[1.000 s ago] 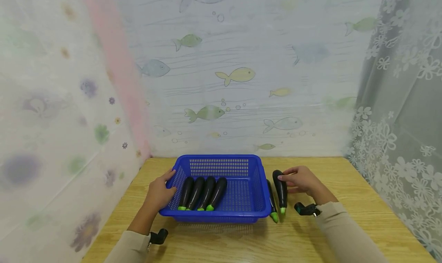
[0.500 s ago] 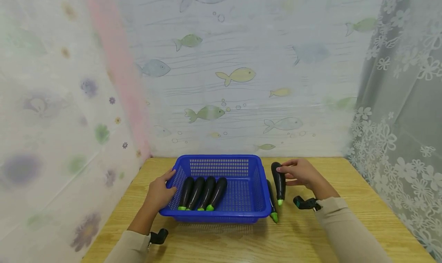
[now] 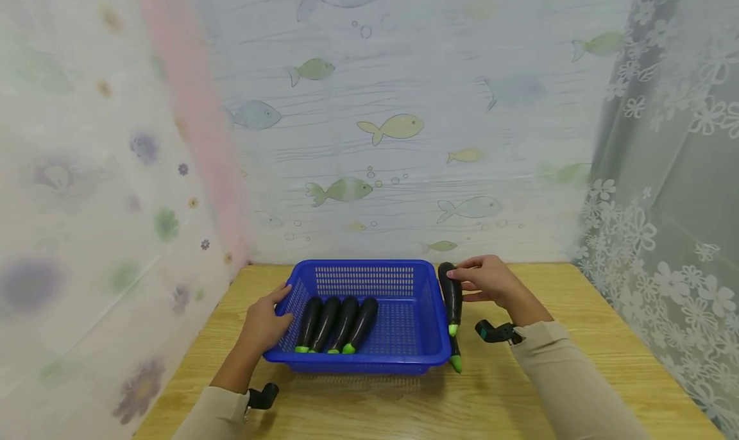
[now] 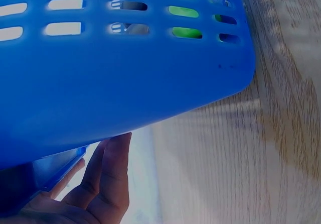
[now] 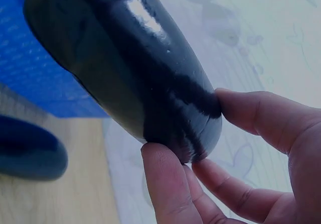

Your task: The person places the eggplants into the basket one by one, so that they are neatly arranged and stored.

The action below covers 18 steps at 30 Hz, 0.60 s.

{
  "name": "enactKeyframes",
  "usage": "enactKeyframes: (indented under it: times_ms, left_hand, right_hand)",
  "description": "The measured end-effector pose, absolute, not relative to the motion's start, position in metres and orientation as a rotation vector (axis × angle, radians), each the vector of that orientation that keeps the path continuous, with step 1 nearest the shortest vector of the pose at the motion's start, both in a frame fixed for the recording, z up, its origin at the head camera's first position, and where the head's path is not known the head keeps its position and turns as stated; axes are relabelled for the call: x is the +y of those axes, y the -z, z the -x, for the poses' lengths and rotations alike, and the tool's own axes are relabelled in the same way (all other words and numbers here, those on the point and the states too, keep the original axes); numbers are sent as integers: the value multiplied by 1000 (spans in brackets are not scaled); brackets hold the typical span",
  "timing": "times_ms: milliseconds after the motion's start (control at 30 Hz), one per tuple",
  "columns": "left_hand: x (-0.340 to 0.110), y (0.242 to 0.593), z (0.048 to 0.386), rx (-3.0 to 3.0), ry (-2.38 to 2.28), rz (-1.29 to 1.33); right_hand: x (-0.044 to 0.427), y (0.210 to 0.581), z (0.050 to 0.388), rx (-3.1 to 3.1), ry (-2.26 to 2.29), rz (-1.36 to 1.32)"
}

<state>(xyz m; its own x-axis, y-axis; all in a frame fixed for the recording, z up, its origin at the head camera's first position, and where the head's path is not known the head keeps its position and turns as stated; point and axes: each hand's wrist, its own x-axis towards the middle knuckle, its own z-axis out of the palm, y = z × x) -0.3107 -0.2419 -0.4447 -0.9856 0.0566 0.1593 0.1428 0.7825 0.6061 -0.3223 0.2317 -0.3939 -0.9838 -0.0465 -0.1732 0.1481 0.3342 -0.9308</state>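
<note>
In the head view my right hand (image 3: pixel 491 281) pinches a dark eggplant (image 3: pixel 450 299) by its blunt end, green stem down, at the basket's right edge. Thumb and fingertips press that eggplant (image 5: pixel 135 68) in the right wrist view. Another eggplant (image 3: pixel 455 356) lies on the table beneath it, partly hidden; its rounded end (image 5: pixel 30 148) shows at lower left. My left hand (image 3: pixel 267 321) holds the left rim of a blue plastic basket (image 3: pixel 369 358). From the left wrist, fingers (image 4: pixel 114 179) touch the basket's underside edge. Several eggplants (image 3: pixel 337 324) lie side by side in the basket's left half.
The wooden table (image 3: pixel 519 389) reaches back to a fish-printed curtain (image 3: pixel 398 190). A flowered sheet (image 3: pixel 86 235) hangs at left, and a lace-patterned curtain (image 3: pixel 670 235) at right. The bare basket floor (image 3: pixel 401 328) shows right of the eggplants.
My right hand has lifted the eggplant off the table and carried it left and up to the basket's right rim. My left hand stays on the basket.
</note>
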Motion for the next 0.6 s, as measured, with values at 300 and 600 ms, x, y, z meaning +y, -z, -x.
enactKeyframes:
  times_ms: [300, 600]
  left_hand:
    - [-242, 447, 313, -2838, 1001, 157]
    - [-243, 446, 312, -2836, 993, 157]
  right_hand:
    - [212, 391, 329, 2418, 1737, -73]
    - [187, 386, 335, 2364, 1772, -28]
